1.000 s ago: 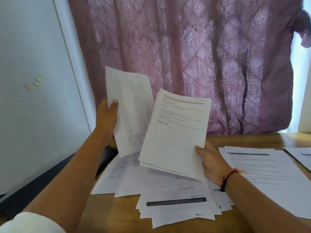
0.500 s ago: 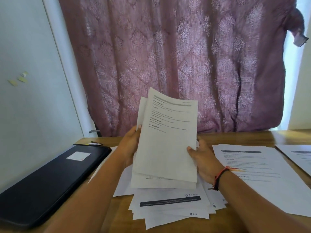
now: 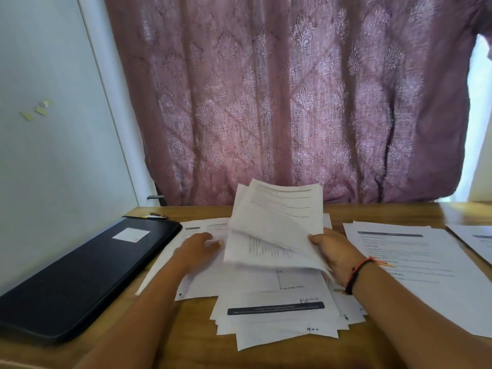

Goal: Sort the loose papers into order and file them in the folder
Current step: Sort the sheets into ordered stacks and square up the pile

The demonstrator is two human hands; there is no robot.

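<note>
While R hand (image 3: 334, 253) grip pinches sheaf (image 3: 277, 233), L hand (image 3: 198, 249) lies flat on pile (image 3: 239, 283).

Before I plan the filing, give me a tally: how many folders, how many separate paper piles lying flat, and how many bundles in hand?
Folders: 1, the black folder
Paper piles lying flat: 3, the middle heap, right pile and far-right pile
Bundles in hand: 1, the held sheaf, gripped by the right hand
Total: 5
</note>
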